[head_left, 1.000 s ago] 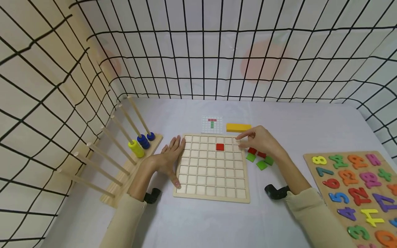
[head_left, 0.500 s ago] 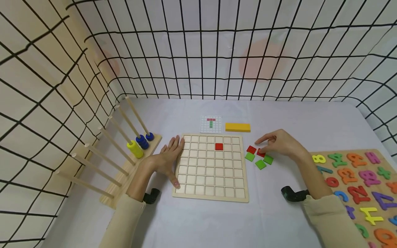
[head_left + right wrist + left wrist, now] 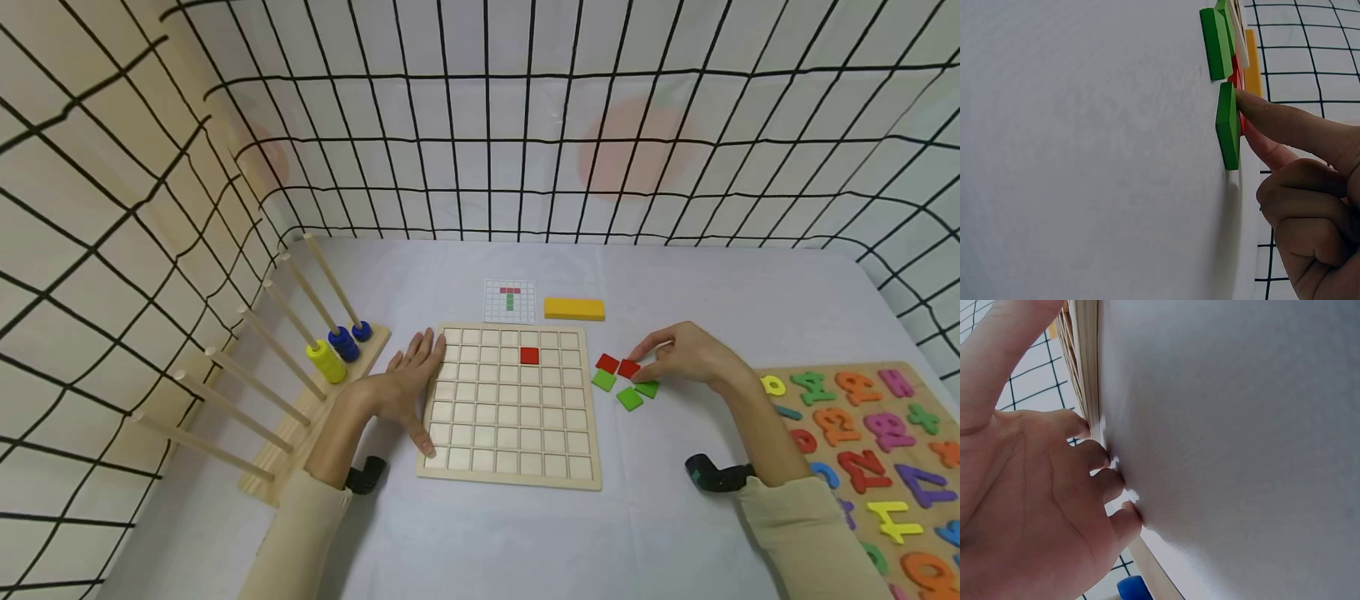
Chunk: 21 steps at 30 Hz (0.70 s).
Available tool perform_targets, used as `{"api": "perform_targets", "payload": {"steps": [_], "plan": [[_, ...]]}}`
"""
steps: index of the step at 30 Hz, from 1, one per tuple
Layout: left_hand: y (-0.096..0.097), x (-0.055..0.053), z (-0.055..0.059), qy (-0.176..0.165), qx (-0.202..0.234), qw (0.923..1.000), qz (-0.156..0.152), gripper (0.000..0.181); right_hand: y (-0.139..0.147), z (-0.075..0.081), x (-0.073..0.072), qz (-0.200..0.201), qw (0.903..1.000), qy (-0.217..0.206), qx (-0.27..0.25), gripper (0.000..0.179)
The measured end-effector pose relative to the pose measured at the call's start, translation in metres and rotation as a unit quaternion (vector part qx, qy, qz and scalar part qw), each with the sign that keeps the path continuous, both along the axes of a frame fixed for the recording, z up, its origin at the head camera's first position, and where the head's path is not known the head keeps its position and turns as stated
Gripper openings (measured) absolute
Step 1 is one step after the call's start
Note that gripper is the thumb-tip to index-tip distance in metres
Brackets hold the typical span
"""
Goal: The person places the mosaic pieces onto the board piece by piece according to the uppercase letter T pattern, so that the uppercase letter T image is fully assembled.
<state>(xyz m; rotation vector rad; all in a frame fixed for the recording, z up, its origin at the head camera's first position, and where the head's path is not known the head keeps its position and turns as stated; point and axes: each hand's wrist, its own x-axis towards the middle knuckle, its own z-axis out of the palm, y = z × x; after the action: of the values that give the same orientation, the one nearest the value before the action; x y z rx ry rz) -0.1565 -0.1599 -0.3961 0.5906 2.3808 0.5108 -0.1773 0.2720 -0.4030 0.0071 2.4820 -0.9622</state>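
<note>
A square wooden grid board (image 3: 507, 485) lies flat in the middle of the head view, with one red tile (image 3: 529, 356) in a cell of its upper part. Spread along the board's left edge is my left hand (image 3: 401, 387), thumb near the lower corner and fingers further up. My right hand (image 3: 686, 358) is at the small pile beside the board, thumb and index finger pinching a loose red tile (image 3: 628, 368) at its edges. Its other fingers are curled in the right wrist view. Another red tile (image 3: 607, 362) and green tiles (image 3: 630, 399) lie around it; one green tile (image 3: 1227, 125) stands before the thumb.
Beyond the board are a printed pattern card (image 3: 510, 301) and a yellow block (image 3: 573, 309). A wooden peg stand (image 3: 300, 433) with yellow and blue beads is on the left, a number puzzle board (image 3: 817, 442) on the right. Black netting (image 3: 487, 142) encloses the table.
My right hand has moved from the board's upper right corner, rightward and down to the loose tiles, and its thumb and index finger have closed on a red one. My left hand has stayed put.
</note>
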Motion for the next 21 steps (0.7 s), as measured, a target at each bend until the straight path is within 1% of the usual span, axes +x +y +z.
{"api": "perform_targets", "payload": {"steps": [7, 11, 17, 21], "plan": [[0.0003, 0.0004, 0.0003, 0.003, -0.001, 1.0, 0.002, 0.162, -0.0045, 0.0002, -0.0021, -0.004, 0.9999, 0.01, 0.0, 0.046], [0.002, -0.0001, 0.0003, 0.006, -0.005, 1.0, 0.001, 0.162, -0.0025, -0.0015, -0.0008, -0.013, 0.9998, 0.016, -0.002, 0.046], [0.0017, 0.0, 0.0003, 0.006, -0.008, 0.9999, 0.002, 0.162, -0.0018, -0.0042, -0.0008, -0.032, 0.9991, 0.027, 0.007, 0.046], [0.0006, 0.0005, 0.0002, 0.005, -0.008, 1.0, 0.001, 0.162, -0.0031, -0.0049, -0.0011, -0.035, 0.9987, 0.034, 0.011, 0.044]]}}
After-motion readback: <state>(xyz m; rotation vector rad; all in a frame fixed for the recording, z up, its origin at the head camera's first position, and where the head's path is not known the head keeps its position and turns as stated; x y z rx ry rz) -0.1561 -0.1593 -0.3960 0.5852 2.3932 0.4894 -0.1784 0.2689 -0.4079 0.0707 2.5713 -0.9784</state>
